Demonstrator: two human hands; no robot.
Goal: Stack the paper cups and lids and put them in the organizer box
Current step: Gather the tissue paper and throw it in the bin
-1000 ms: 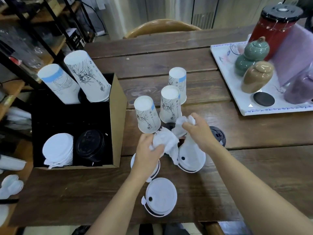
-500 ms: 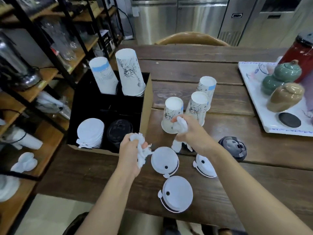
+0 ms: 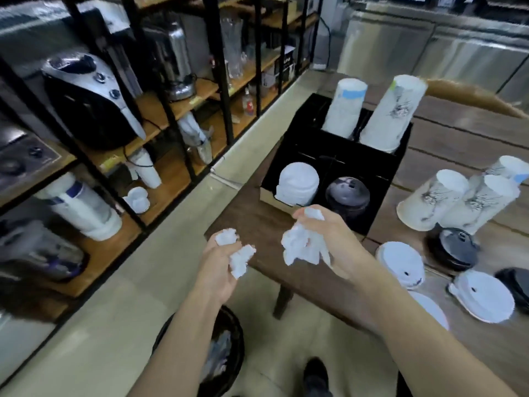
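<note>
Wooden table (image 3: 292,270) carries the black organizer box (image 3: 380,179), holding two inverted cup stacks (image 3: 386,113) and two lid stacks (image 3: 297,184). Loose cups (image 3: 429,204) and lids (image 3: 400,262) lie right of it. Left hand (image 3: 220,267) clenches crumpled tissue (image 3: 240,259); right hand (image 3: 329,239) grips another wad (image 3: 300,247).

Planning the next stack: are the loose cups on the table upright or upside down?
Upside down. The loose paper cups stand on their wide rims on the table, closed narrow bases pointing up.
</note>
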